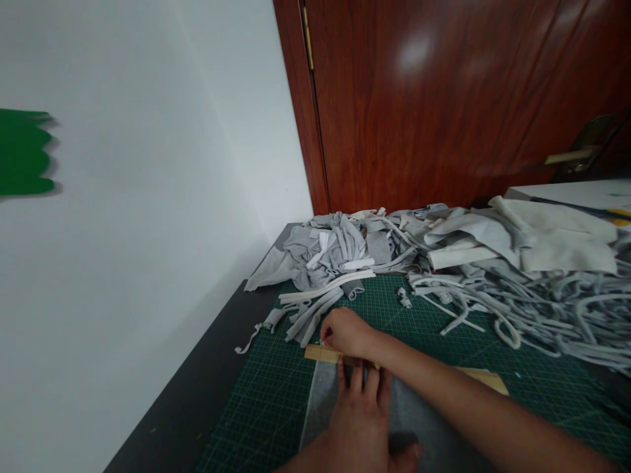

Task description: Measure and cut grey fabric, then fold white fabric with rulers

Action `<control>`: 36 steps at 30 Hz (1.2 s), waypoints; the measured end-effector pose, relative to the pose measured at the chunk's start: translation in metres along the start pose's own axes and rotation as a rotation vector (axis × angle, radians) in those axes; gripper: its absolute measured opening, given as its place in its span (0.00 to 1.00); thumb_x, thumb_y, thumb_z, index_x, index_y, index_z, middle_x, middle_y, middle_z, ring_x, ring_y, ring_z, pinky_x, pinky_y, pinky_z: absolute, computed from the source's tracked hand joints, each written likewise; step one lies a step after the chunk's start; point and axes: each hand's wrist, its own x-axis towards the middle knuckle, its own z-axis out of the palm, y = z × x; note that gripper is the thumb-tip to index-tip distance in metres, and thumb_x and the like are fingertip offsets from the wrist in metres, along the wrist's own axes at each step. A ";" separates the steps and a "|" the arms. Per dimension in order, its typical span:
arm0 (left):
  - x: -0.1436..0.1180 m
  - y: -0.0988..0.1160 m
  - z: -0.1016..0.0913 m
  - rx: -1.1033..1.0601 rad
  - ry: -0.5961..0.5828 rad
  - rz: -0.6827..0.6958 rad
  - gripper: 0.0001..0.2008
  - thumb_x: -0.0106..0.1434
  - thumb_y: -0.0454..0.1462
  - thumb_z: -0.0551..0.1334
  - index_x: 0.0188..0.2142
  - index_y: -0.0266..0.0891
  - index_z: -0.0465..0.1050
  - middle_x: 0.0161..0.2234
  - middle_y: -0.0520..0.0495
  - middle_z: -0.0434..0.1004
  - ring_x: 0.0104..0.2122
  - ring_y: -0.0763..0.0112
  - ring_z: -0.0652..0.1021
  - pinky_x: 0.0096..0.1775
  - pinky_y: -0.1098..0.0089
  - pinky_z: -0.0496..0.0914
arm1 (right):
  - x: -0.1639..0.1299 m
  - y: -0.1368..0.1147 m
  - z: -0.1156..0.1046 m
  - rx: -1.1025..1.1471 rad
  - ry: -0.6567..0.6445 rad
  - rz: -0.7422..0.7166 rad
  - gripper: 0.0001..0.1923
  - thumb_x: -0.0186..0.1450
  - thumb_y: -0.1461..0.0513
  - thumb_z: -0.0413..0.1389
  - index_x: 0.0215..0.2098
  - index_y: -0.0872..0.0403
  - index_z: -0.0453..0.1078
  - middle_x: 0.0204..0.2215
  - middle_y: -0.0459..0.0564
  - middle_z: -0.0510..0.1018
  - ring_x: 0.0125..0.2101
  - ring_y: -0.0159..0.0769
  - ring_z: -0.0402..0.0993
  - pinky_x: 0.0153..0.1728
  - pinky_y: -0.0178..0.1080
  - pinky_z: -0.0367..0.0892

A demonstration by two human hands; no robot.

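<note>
My left hand (359, 414) lies with its fingers stretched over a wooden ruler (320, 353), pressing it on a piece of grey fabric (315, 401). The fabric is spread on a green cutting mat (266, 387). Just beyond the ruler's far edge, my right hand (345, 332) is closed in a pinch, with its forearm reaching across from the right. A small whitish bit shows at its fingertips, but what it holds is hidden. Past this hand lie narrow grey fabric strips (315, 315).
A heap of grey scraps (335, 249) sits against the wall corner. Tangled fabric strips (542, 315) and pale fabric pieces (566, 236) cover the right side. A tan flat piece (486, 379) lies beyond my right forearm. A brown door (419, 112) stands behind.
</note>
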 end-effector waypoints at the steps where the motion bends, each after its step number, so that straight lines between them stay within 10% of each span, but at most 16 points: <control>1: 0.000 0.001 -0.002 -0.013 0.000 0.000 0.48 0.58 0.61 0.53 0.66 0.32 0.44 0.66 0.31 0.41 0.63 0.37 0.44 0.59 0.37 0.42 | 0.003 -0.002 0.001 -0.012 -0.004 0.000 0.13 0.53 0.69 0.56 0.33 0.53 0.80 0.31 0.50 0.83 0.35 0.36 0.78 0.35 0.32 0.66; 36: -0.003 -0.001 0.001 0.047 0.076 0.044 0.45 0.59 0.59 0.54 0.66 0.33 0.44 0.66 0.33 0.43 0.63 0.39 0.48 0.60 0.40 0.43 | -0.013 -0.009 -0.017 -0.301 -0.064 0.022 0.13 0.53 0.70 0.55 0.31 0.55 0.80 0.32 0.55 0.83 0.36 0.41 0.78 0.32 0.33 0.67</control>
